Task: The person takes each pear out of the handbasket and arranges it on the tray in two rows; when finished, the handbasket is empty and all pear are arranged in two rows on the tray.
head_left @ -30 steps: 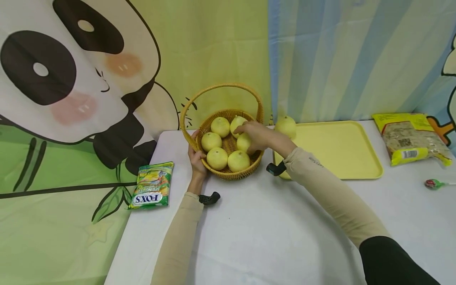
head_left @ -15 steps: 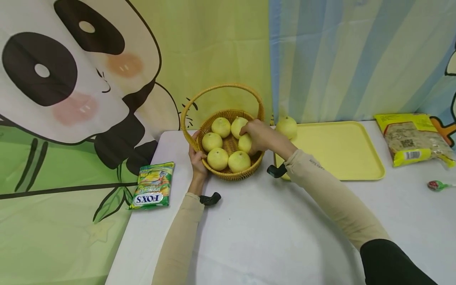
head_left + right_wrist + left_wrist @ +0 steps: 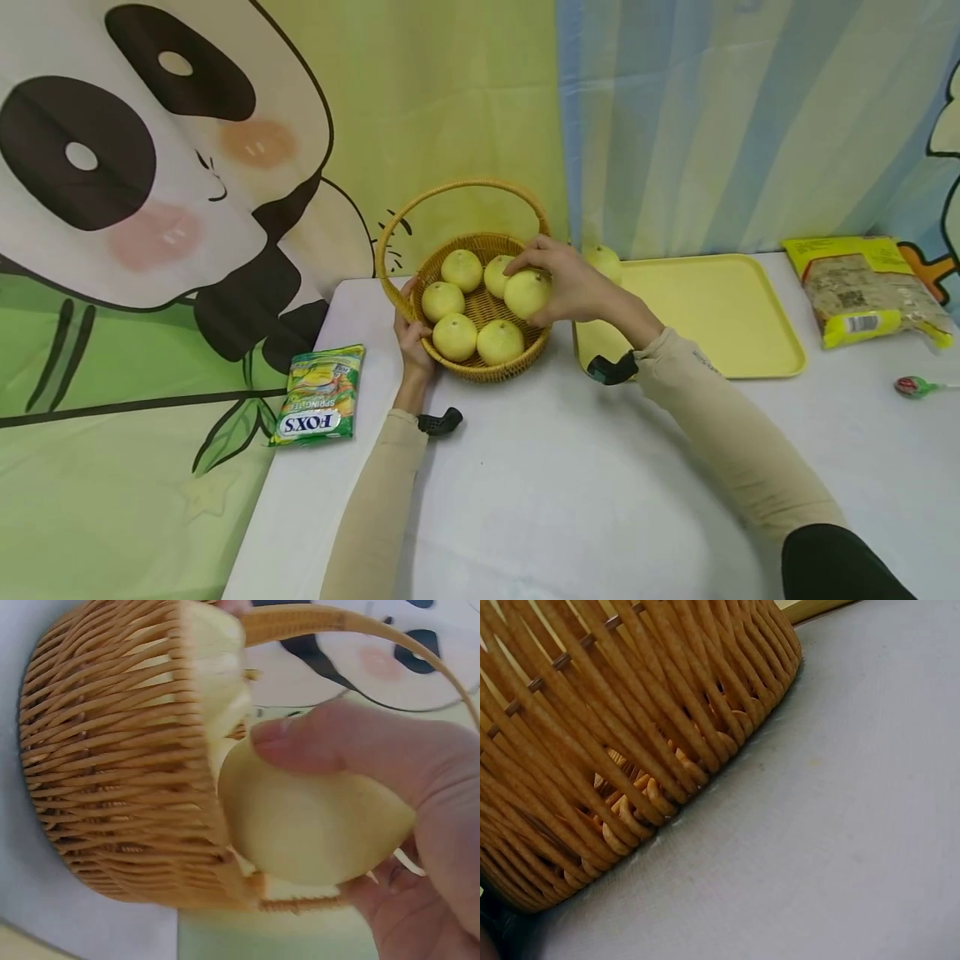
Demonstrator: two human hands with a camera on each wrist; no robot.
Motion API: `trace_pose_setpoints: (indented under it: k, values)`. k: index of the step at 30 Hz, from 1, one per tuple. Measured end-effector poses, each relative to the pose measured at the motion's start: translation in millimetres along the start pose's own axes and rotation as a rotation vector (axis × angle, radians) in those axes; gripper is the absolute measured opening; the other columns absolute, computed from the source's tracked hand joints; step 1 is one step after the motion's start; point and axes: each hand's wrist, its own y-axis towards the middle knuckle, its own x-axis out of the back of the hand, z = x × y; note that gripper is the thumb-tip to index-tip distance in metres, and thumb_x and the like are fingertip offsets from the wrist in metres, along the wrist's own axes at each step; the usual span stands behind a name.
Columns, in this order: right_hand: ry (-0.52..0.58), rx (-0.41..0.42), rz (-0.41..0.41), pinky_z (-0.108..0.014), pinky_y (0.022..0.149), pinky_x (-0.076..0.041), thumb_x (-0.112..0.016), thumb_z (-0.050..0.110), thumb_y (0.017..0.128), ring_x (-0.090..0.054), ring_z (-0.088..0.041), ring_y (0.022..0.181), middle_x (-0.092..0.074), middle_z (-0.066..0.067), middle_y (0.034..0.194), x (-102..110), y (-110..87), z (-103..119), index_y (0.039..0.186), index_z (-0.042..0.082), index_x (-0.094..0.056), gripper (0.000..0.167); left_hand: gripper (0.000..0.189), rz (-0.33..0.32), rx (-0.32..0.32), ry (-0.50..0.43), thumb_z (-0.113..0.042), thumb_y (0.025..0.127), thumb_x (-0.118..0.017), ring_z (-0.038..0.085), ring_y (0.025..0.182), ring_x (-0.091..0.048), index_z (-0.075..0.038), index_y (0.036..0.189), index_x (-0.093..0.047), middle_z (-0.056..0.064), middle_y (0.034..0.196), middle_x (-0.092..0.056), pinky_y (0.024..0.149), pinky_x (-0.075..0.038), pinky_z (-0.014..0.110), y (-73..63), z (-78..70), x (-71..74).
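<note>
A wicker basket with an arched handle stands at the back of the table with several pale yellow-green round fruits inside. My left hand grips its left side; the left wrist view shows only the woven wall, with that hand's fingers mostly out of frame. At the basket's right rim my right hand holds one round fruit between thumb and fingers. The right wrist view shows this fruit raised at rim level. Another fruit sits by the tray's left end, partly covered by my right hand.
A yellow tray lies right of the basket. Beyond it are a yellow-and-clear food bag and a lollipop. A green candy packet lies at the left table edge. Printed curtains hang behind.
My right hand has lifted one fruit from the basket's right side up to the rim, drawing slightly rightward. The left hand keeps its hold on the basket.
</note>
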Motion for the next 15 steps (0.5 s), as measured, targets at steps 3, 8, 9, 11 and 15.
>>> trace_pose_setpoints:
  k: [3,8,9,11,15]
  values:
    - [0.115,0.015,-0.064,-0.05,0.107,-0.047,-0.097,0.007,0.066,-0.059,-0.027,0.124,-0.066,-0.008,0.132,9,-11.4,-2,0.129,0.011,-0.072,0.068,0.094,0.005,-0.001,-0.002,-0.001,0.064,-0.034,0.027,0.148,-0.044,0.0,0.157,-0.043,0.017,0.164,-0.042,0.12,-0.033,0.032,-0.1,-0.8,0.4]
    - [0.296,-0.046,-0.162,-0.049,0.112,-0.048,-0.1,0.006,0.066,-0.06,-0.019,0.129,-0.07,-0.005,0.136,26,-30.9,-7,0.131,0.012,-0.075,0.07,0.095,0.005,0.007,0.021,-0.002,0.063,-0.034,0.027,0.151,-0.042,-0.001,0.157,-0.043,0.014,0.164,-0.043,0.122,-0.032,0.033,-0.8,0.7,1.8]
    - [0.31,-0.072,-0.179,-0.046,0.112,-0.048,-0.1,0.007,0.067,-0.059,-0.017,0.129,-0.07,-0.004,0.137,30,-34.8,-9,0.132,0.013,-0.075,0.071,0.095,0.003,0.011,0.026,-0.002,0.063,-0.034,0.027,0.151,-0.042,-0.002,0.158,-0.044,0.013,0.164,-0.044,0.122,-0.031,0.033,-0.9,0.9,2.0]
    - [0.33,-0.11,-0.213,-0.04,0.111,-0.049,-0.1,0.007,0.066,-0.059,-0.013,0.129,-0.071,-0.003,0.137,39,-41.6,-13,0.133,0.013,-0.075,0.071,0.095,0.0,0.015,0.032,-0.002,0.063,-0.034,0.027,0.151,-0.041,-0.002,0.158,-0.044,0.012,0.164,-0.044,0.122,-0.031,0.033,-1.0,1.3,2.2]
    - [0.346,-0.153,-0.282,-0.025,0.104,-0.051,-0.1,0.006,0.067,-0.062,-0.009,0.127,-0.073,-0.002,0.136,54,-54.5,-25,0.132,0.014,-0.076,0.069,0.095,0.003,0.013,0.023,-0.001,0.064,-0.034,0.028,0.152,-0.04,-0.001,0.158,-0.043,0.013,0.165,-0.043,0.122,-0.031,0.033,-0.5,0.9,1.8]
